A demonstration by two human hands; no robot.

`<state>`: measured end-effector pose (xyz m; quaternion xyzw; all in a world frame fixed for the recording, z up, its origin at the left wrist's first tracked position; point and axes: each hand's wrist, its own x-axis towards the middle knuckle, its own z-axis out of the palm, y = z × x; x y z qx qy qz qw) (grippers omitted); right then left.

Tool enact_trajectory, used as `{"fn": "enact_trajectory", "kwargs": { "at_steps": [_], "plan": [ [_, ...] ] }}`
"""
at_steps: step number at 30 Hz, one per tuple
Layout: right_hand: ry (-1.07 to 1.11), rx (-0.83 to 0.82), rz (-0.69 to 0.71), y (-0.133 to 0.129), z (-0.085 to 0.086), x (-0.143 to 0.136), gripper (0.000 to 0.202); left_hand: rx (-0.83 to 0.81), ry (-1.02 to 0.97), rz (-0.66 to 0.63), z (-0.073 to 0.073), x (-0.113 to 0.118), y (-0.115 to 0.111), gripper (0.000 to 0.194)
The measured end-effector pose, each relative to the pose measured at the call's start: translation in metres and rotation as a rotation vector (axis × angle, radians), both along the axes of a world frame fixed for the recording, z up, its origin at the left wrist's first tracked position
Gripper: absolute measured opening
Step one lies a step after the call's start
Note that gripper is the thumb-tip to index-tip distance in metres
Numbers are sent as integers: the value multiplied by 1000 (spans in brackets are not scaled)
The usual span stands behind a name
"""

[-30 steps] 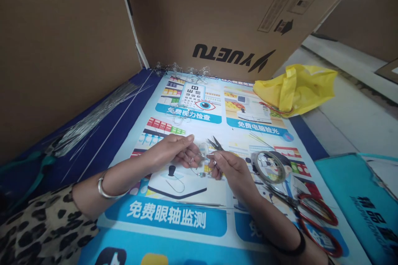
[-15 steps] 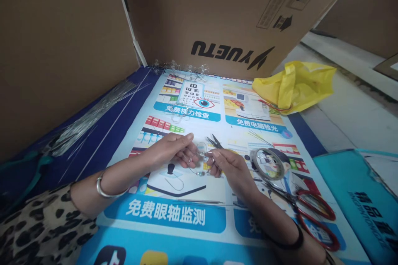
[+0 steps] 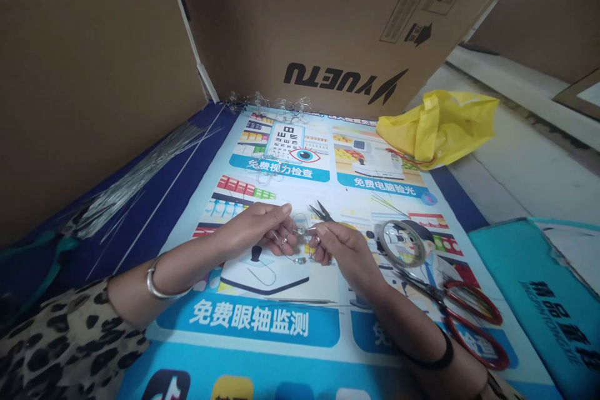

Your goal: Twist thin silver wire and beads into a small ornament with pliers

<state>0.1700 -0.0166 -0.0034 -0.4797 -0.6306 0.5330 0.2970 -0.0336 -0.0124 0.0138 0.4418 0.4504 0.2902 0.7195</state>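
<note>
Between my hands is a thin, bent wire piece (image 3: 300, 222) with looped ends. A small pale bead (image 3: 299, 260) hangs low on it. My left hand (image 3: 260, 226) has its fingers curled on the left side of the wire piece. My right hand (image 3: 345, 251) pinches the wire from the right with thumb and forefinger. Exactly where each fingertip grips is too small to make out. Just behind my right hand lie pliers (image 3: 321, 212), their dark jaws showing and their handles mostly hidden. A loose bent wire (image 3: 263, 275) rests on the printed sheet below my hands.
Red-handled scissors (image 3: 500, 319) and a roll of clear tape (image 3: 423, 249) lie on the right. A yellow bag (image 3: 450, 128) is behind them, a teal pouch (image 3: 520, 275) at far right. Straight wires (image 3: 135, 178) lie left; finished-looking wire pieces (image 3: 281, 106) line the cardboard wall (image 3: 244, 19).
The whole view has shifted slightly. My fingers have moved a little around the wire piece, and the bead still hangs below it. Both hands stay close together.
</note>
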Motion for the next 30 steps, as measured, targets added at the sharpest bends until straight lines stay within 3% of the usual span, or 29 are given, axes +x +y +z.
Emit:
{"fn": "enact_trajectory", "kwargs": {
  "at_steps": [12, 21, 30],
  "plan": [
    [15, -46, 72, 5, 1, -1, 36, 24, 1, -119, -1, 6, -4, 45],
    [24, -72, 105, 7, 1, -2, 38, 76, 16, -148, -9, 11, -5, 35],
    [65, -112, 142, 11, 4, 3, 35, 83, 41, -123, -4, 10, -6, 31]
  ]
}}
